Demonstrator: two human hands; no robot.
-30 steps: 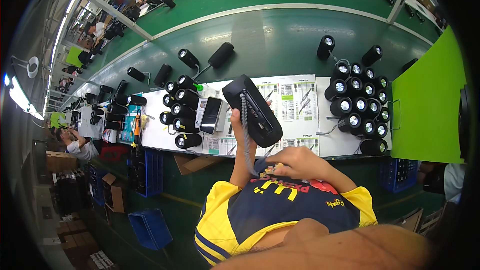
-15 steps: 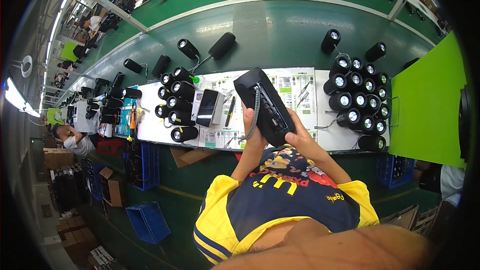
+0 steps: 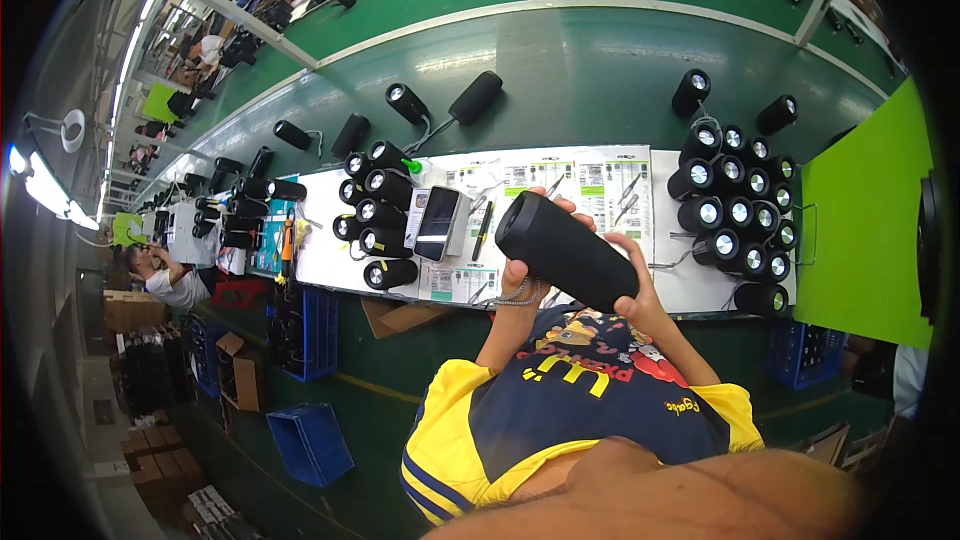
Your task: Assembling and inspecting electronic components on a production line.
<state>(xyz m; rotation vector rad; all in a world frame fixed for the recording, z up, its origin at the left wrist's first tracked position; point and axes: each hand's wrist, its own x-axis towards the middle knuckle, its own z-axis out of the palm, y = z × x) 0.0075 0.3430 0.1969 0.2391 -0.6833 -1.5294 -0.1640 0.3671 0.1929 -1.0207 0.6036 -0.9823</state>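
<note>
A black cylindrical speaker [image 3: 568, 252] is held slantwise over the bench in front of my chest. Its smooth fabric side faces up, and its underside is hidden. My left hand [image 3: 516, 278] grips the left end, thumb on the near side and fingertips showing past the far edge. My right hand [image 3: 645, 288] closes round the right end. A grey braided cord [image 3: 522, 297] hangs near my left wrist. Below on the bench lie printed instruction sheets [image 3: 625, 180], a black pen [image 3: 482, 231] and a phone-like device with a dark screen [image 3: 437, 225].
Several black speakers [image 3: 383, 212] stand left of the sheets, more [image 3: 740, 210] in a cluster at the right. A bright green panel [image 3: 865, 220] bounds the right side. Blue crates [image 3: 310, 443] sit on the floor. A person [image 3: 165, 278] is at the far left.
The speaker has been turned over: its open panel with ports faced me, and now its plain fabric side does. My left hand's fingers have shifted round its far side.
</note>
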